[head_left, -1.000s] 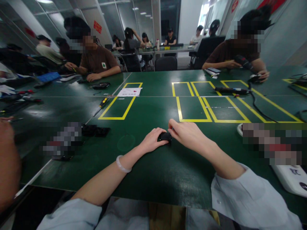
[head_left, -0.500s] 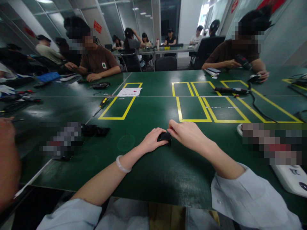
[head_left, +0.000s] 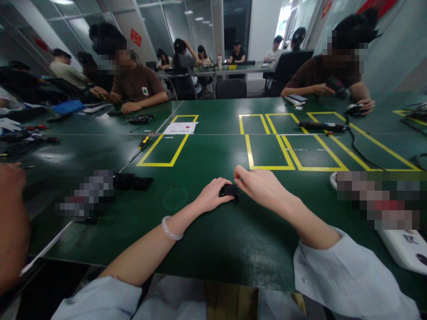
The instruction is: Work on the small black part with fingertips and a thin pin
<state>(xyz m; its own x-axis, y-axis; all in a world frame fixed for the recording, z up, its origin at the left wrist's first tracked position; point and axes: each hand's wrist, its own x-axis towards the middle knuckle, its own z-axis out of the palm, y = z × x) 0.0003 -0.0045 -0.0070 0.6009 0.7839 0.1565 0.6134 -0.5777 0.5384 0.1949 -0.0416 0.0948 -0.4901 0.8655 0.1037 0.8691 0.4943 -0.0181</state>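
A small black object [head_left: 230, 190] rests on the green table [head_left: 207, 240] in front of me. My left hand [head_left: 213, 194] is closed round its left side, with the thumb along the near edge. Just right of the object is my right hand [head_left: 255, 182], its fingers curled together in a pinch beside the object's right end. Whatever lies between those fingertips is too small or hidden to make out.
Yellow tape rectangles [head_left: 271, 168] mark the table ahead. Left are a yellow-black screwdriver [head_left: 144, 142], black parts [head_left: 133, 181] and another person's arm [head_left: 11, 222]. At right lie a white device [head_left: 405, 251] and a black tool [head_left: 322, 126]. Two people sit opposite.
My right hand has shifted very slightly, still by the object's right end. My left hand holds its place. The other person's hand at the far left has moved a little to the right.
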